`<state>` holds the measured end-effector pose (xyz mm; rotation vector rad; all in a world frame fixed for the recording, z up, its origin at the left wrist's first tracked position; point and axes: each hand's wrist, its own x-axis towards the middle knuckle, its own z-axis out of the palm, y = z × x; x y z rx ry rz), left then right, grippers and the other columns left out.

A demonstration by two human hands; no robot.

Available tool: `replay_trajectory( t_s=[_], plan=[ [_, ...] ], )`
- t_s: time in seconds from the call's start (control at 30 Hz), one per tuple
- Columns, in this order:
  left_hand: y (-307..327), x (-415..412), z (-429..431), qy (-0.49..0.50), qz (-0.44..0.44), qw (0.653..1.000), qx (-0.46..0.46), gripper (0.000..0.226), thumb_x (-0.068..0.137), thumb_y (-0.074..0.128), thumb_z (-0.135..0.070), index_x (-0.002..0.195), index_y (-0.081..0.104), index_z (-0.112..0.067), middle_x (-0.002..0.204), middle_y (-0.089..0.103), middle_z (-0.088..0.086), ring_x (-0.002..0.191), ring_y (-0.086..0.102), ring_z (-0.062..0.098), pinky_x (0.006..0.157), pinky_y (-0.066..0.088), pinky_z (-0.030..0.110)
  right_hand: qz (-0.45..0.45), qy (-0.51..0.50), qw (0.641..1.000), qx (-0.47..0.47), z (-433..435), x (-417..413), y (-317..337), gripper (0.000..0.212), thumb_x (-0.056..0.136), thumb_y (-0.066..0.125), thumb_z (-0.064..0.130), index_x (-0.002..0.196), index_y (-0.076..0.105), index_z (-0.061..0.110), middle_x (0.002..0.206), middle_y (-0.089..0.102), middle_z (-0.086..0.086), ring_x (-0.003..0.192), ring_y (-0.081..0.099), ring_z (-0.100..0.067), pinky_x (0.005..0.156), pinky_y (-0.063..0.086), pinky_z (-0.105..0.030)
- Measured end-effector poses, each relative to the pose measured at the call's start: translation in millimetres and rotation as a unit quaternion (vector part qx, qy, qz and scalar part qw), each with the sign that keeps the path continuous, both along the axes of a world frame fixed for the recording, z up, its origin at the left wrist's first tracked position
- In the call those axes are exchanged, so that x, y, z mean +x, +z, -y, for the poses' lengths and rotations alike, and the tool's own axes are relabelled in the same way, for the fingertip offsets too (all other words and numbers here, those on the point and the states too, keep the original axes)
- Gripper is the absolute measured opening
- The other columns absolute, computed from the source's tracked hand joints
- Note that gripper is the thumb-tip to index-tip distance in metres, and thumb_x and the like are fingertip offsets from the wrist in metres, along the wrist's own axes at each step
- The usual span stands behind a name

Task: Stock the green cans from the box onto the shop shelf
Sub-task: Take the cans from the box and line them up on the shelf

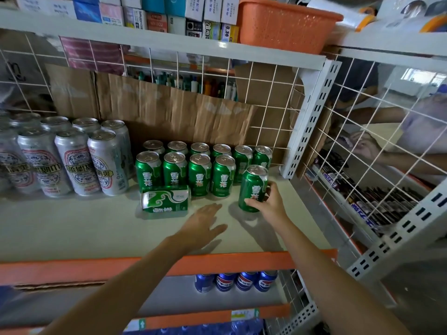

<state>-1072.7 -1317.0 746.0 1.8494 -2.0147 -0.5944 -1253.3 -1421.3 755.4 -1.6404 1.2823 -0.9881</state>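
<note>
**Setting a green can at the front right of the shelf**

Gripping an upright green can [253,188], the right hand [271,201] has its fingers [272,187] curled round the can's right side and thumb low on its front. The can stands on the shelf [72,228], just in front of the right end of the rows.

Left hand [205,223]: flat, palm down, fingers spread and holding nothing. It hovers low over the shelf, near a fallen can [165,199] but apart from it. That can lies on its side, in front of the left end of the rows.

Standing green cans [199,169]: two rows, upright, close together, against the cardboard [169,110] at the back.

Left of them, taller silver cans [72,160]. Upper shelf carries an orange basket [285,25]. Blue cans [237,281] on the shelf below. No box of cans in sight.
</note>
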Motion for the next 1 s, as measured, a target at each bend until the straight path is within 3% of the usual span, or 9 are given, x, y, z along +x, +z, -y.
replay_trajectory(
  t_s=[0.1, 0.3, 0.47, 0.63, 1.0],
  plan=[
    [-14.7, -1.5, 2.8, -0.022, 0.088, 0.995, 0.037, 0.069, 0.096, 0.04, -0.046, 0.15, 0.009, -0.017, 0.159, 0.002, 0.005, 0.146, 0.001, 0.02, 0.117, 0.004, 0.035, -0.015, 0.001, 1.0, 0.003, 8.6, 0.3, -9.4, 0.069, 0.068, 0.081, 0.008, 0.123, 0.04, 0.008, 0.111, 0.056, -0.003, 0.105, 0.056, -0.02, 0.096, 0.046, -0.042],
    [-28.7, -0.8, 3.1, -0.031, 0.134, 0.99, 0.025, 0.066, 0.097, 0.033, -0.048, 0.151, 0.007, -0.02, 0.159, -0.004, 0.003, 0.146, -0.007, 0.02, 0.117, -0.005, 0.035, -0.003, -0.016, 1.0, 0.015, 23.6, 9.2, -20.6, 0.072, 0.066, 0.082, 0.01, 0.123, 0.038, 0.011, 0.12, 0.059, -0.01, 0.11, 0.058, -0.027, 0.097, 0.046, -0.052],
    [-30.8, -0.8, 1.4, -0.029, 0.136, 0.99, 0.025, 0.066, 0.097, 0.031, -0.049, 0.15, 0.005, -0.021, 0.159, -0.007, 0.001, 0.145, -0.01, 0.017, 0.116, -0.007, 0.034, 0.004, -0.021, 1.0, 0.012, 33.8, 18.8, -21.2, 0.077, 0.068, 0.081, 0.009, 0.129, 0.036, 0.01, 0.125, 0.057, -0.011, 0.114, 0.056, -0.028, 0.1, 0.044, -0.051],
    [-31.8, -0.6, 1.1, -0.026, 0.131, 0.991, 0.019, 0.066, 0.097, 0.032, -0.05, 0.15, 0.007, -0.022, 0.159, -0.005, 0.001, 0.146, -0.008, 0.016, 0.116, -0.007, 0.033, -0.01, -0.031, 0.999, -0.003, 43.7, 27.9, -16.2, 0.075, 0.066, 0.082, 0.007, 0.128, 0.04, 0.008, 0.126, 0.057, -0.011, 0.117, 0.054, -0.027, 0.101, 0.042, -0.041],
    [-36.1, 1.9, 3.1, -0.022, 0.121, 0.992, 0.002, 0.065, 0.096, 0.034, -0.051, 0.15, 0.011, -0.023, 0.159, -0.002, -0.002, 0.146, -0.006, 0.014, 0.117, -0.007, 0.032, -0.021, -0.044, 0.999, -0.004, 57.1, 33.8, -16.0, 0.075, 0.067, 0.08, 0.002, 0.131, 0.041, 0.006, 0.13, 0.055, -0.013, 0.121, 0.052, -0.029, 0.103, 0.038, -0.04]
  ],
)
